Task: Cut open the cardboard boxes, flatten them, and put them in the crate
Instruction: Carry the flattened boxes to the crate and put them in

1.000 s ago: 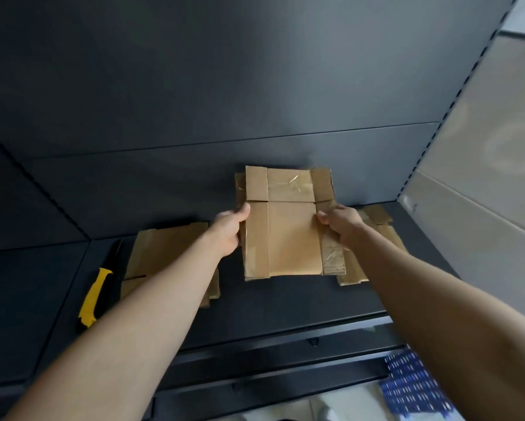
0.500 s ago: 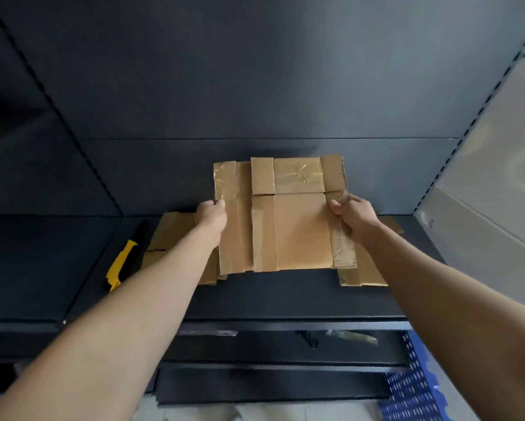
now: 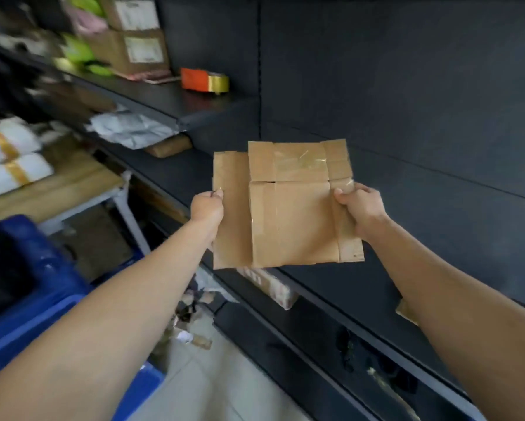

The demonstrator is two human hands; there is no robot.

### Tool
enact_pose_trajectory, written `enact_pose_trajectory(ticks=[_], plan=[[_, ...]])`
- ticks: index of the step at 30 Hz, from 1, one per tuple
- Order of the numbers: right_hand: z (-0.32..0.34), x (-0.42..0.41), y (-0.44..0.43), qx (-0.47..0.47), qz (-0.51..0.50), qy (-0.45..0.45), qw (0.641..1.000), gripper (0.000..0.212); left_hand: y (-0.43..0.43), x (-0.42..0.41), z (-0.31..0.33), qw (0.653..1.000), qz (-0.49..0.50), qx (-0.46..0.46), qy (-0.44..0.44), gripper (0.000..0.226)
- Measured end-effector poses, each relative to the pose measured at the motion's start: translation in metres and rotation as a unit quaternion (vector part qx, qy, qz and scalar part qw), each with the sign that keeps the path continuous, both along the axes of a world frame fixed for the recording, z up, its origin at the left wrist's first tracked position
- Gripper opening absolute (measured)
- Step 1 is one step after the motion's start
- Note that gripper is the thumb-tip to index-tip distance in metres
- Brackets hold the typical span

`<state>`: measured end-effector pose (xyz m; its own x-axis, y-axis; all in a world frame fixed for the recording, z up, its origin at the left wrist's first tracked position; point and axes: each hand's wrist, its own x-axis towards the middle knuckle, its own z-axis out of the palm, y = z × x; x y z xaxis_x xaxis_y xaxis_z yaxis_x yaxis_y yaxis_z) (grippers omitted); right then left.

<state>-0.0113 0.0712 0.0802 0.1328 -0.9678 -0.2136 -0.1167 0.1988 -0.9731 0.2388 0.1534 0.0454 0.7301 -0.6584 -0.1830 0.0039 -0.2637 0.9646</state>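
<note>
Both hands hold flattened cardboard (image 3: 285, 208) up in the air between them, in front of a dark shelf (image 3: 376, 284). The left hand (image 3: 207, 209) pinches its left edge, thumb on the front; the right hand (image 3: 359, 208) grips the taped right edge. A blue crate (image 3: 27, 299) sits low, left of the left forearm. An orange tape roll (image 3: 205, 80) lies on a shelf above the left hand.

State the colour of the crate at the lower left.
Blue; the crate shows, blurred, in the head view.
</note>
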Motion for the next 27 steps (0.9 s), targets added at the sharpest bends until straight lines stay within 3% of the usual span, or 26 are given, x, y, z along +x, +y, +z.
enact_pose_trajectory(ticks=[8, 10, 18, 23, 27], plan=[[0.046, 0.174, 0.089, -0.061, 0.187, -0.028, 0.980, 0.011, 0.169, 0.122, 0.061, 0.982, 0.180, -0.008, -0.051, 0.024], [0.057, 0.227, 0.122, -0.079, 0.229, -0.030, 0.970, 0.008, 0.217, 0.160, 0.075, 0.970, 0.235, -0.010, -0.059, 0.035], [0.095, 0.439, 0.274, -0.100, 0.320, -0.055, 0.940, 0.014, 0.428, 0.321, 0.121, 0.912, 0.401, -0.036, -0.075, 0.041], [0.127, 0.532, 0.328, -0.100, 0.327, -0.058, 0.938, 0.041, 0.502, 0.398, 0.154, 0.895, 0.436, -0.020, -0.089, 0.052], [0.135, 0.584, 0.345, -0.072, 0.327, -0.056, 0.941, 0.045, 0.522, 0.447, 0.163, 0.899, 0.428, -0.003, -0.095, 0.049]])
